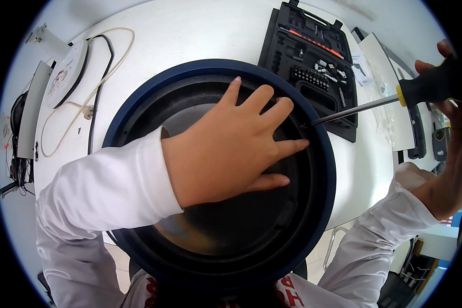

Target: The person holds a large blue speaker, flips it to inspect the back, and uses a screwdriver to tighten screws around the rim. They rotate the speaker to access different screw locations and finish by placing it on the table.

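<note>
A large round shell (327, 179) with a dark blue rim and a black, pan-like inside lies before me, partly over the table's near edge. My left hand (231, 138) reaches across it, fingers spread, with fingertips at its inner wall. My right hand (449, 110), partly cut off by the picture's dark edge, grips the handle of a screwdriver (364, 109) with a black and yellow handle. The screwdriver's shaft slants down to the left over the rim, its tip at the inner right wall near my left index finger. Whatever sits under the tip is too small to make out.
On the white table (200, 31), an open black tool case (313, 66) with bits and sockets lies behind the shell at the right. A round white disc (66, 74) and a pale cable (107, 77) lie at the left. A tiny dark piece (79, 130) is near the cable.
</note>
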Demonstrator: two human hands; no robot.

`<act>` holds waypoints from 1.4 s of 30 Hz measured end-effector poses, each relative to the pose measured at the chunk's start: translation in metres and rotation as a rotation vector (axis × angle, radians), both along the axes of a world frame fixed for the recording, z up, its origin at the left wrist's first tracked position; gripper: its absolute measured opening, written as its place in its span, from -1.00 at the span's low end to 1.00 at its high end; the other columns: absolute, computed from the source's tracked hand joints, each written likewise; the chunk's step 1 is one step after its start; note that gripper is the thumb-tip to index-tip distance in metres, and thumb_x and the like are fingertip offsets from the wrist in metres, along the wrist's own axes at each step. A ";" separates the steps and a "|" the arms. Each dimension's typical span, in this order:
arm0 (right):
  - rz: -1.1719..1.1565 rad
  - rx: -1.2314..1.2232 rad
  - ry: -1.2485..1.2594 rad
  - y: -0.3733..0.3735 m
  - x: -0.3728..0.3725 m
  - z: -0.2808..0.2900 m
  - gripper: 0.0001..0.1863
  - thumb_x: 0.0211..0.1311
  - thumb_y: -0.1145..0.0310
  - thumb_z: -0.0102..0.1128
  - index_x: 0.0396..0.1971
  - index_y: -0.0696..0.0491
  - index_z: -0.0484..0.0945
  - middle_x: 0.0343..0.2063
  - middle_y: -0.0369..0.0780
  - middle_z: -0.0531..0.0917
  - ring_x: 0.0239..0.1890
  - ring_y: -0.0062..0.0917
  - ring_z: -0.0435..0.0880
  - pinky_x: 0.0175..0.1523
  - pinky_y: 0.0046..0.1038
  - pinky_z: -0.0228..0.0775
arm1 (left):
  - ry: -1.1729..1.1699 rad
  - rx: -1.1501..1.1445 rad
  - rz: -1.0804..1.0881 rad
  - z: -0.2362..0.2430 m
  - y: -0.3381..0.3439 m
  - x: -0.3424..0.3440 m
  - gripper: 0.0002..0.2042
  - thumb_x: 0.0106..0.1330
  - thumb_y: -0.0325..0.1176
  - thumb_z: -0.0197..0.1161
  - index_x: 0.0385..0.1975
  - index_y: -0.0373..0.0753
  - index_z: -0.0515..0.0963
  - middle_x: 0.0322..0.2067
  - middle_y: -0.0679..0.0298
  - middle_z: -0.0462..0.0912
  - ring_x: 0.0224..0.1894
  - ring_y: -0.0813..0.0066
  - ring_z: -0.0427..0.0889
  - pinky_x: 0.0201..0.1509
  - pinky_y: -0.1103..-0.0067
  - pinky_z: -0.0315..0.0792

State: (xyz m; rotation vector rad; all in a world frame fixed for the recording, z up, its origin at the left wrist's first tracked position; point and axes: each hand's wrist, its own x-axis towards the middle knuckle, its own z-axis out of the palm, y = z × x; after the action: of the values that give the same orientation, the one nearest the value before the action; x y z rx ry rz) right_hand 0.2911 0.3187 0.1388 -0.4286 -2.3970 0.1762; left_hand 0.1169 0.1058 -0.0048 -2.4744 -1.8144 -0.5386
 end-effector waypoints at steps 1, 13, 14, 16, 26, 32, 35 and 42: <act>0.005 0.000 0.000 0.000 -0.001 0.000 -0.43 0.27 -0.07 0.03 0.09 0.08 0.43 -0.08 -0.11 0.60 -0.10 -0.27 0.67 -0.01 -0.34 0.57 | -0.010 0.008 -0.001 -0.001 0.000 0.000 -0.51 0.19 0.06 0.21 0.12 0.08 0.48 0.03 -0.03 0.37 0.16 0.00 0.29 0.24 0.15 0.21; 0.055 -0.002 0.003 -0.013 -0.009 0.006 -0.42 0.25 -0.08 0.06 0.06 0.09 0.45 -0.10 -0.11 0.61 -0.10 -0.28 0.67 0.01 -0.34 0.55 | -0.010 0.050 -0.054 -0.004 -0.002 -0.003 -0.47 0.19 0.12 0.19 0.11 -0.01 0.49 0.05 0.05 0.34 0.15 0.09 0.30 0.23 0.04 0.24; 0.065 -0.003 0.006 -0.015 -0.009 0.006 -0.42 0.25 -0.08 0.06 0.06 0.09 0.45 -0.10 -0.11 0.61 -0.10 -0.28 0.67 0.01 -0.34 0.54 | 0.000 0.046 -0.046 -0.003 -0.004 -0.002 -0.47 0.19 0.12 0.19 0.11 -0.01 0.49 0.06 0.06 0.34 0.16 0.10 0.30 0.23 0.04 0.24; 0.059 -0.003 -0.003 -0.015 -0.010 0.005 -0.42 0.25 -0.08 0.07 0.06 0.09 0.46 -0.10 -0.11 0.61 -0.09 -0.28 0.67 0.02 -0.34 0.54 | 0.009 0.041 -0.055 -0.003 -0.001 -0.003 -0.47 0.19 0.11 0.19 0.11 -0.02 0.49 0.06 0.07 0.34 0.17 0.11 0.30 0.24 0.05 0.23; 0.063 -0.013 -0.007 -0.018 -0.008 0.005 -0.42 0.23 -0.09 0.09 0.04 0.09 0.48 -0.12 -0.11 0.62 -0.09 -0.29 0.67 0.03 -0.33 0.52 | 0.026 -0.025 -0.134 0.005 0.003 -0.017 -0.48 0.20 -0.02 0.24 0.16 0.01 0.44 0.02 0.03 0.36 0.16 0.03 0.29 0.29 0.20 0.18; 0.089 -0.029 0.002 -0.023 -0.012 0.004 -0.42 0.22 -0.09 0.10 0.03 0.09 0.49 -0.13 -0.11 0.63 -0.09 -0.30 0.67 0.04 -0.33 0.51 | 0.026 0.050 -0.124 -0.005 0.003 -0.009 -0.47 0.21 0.01 0.22 0.20 0.06 0.40 -0.02 0.08 0.36 0.12 0.10 0.30 0.27 0.23 0.19; 0.096 -0.027 0.004 -0.021 -0.016 0.005 -0.41 0.21 -0.09 0.11 0.03 0.09 0.49 -0.13 -0.11 0.63 -0.09 -0.30 0.67 0.05 -0.33 0.51 | 0.060 0.045 -0.115 -0.006 0.003 -0.009 -0.47 0.23 0.03 0.19 0.21 0.09 0.38 -0.03 0.09 0.35 0.10 0.13 0.30 0.27 0.24 0.20; 0.119 -0.024 0.006 -0.023 -0.024 0.007 -0.41 0.20 -0.10 0.12 0.01 0.10 0.51 -0.14 -0.11 0.63 -0.09 -0.30 0.67 0.06 -0.33 0.49 | 0.062 0.070 -0.112 -0.011 0.001 -0.010 -0.48 0.26 0.07 0.15 0.21 0.10 0.38 -0.01 0.08 0.34 0.12 0.12 0.28 0.28 0.22 0.18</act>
State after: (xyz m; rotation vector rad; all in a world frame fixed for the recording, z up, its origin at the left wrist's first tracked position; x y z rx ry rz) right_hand 0.2671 0.2956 0.1458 -0.2956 -2.4180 0.2591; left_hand 0.1069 0.1071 -0.0159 -2.5275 -1.6138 -0.5148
